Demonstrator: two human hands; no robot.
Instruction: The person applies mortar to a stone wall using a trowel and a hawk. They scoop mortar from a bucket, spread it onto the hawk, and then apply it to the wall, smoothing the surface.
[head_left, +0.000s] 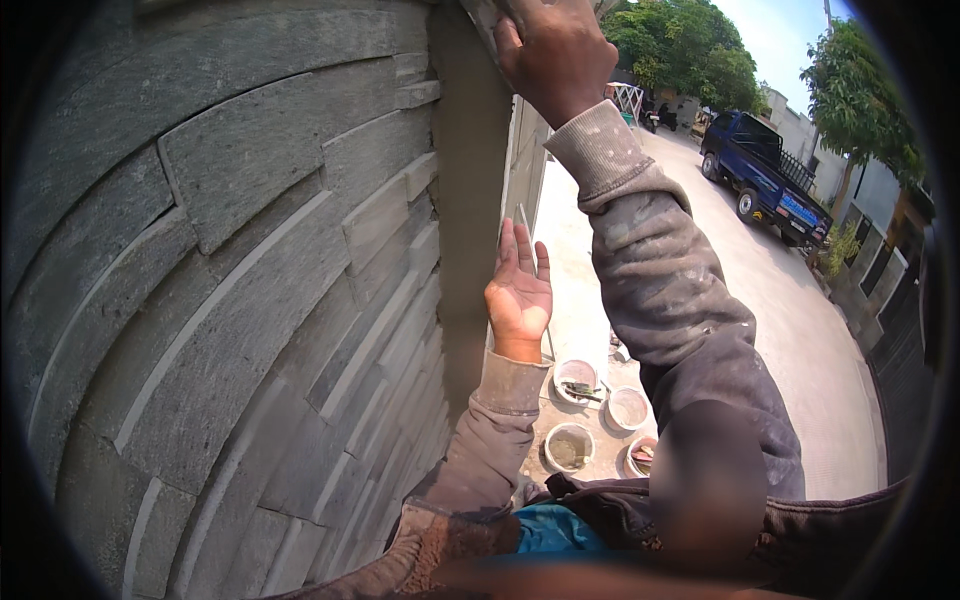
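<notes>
Head view showed us up high beside a grey stone wall point(230, 300), looking down past its corner to four buckets point(600, 415) on the pavement far below. Our right hand point(550, 50) reached above the wall's upper corner, fingers curled and pressed onto a stone slab point(485, 15) at the top edge; little of that slab showed, so we could not tell whether it was gripped or only steadied. Our left hand point(518, 295) hung just beside the wall's corner, palm up, fingers spread, holding nothing. We judged the slab was being seated; the next move called for the free hand to support it. A blue truck point(765, 180) stood well beyond the wall.
</notes>
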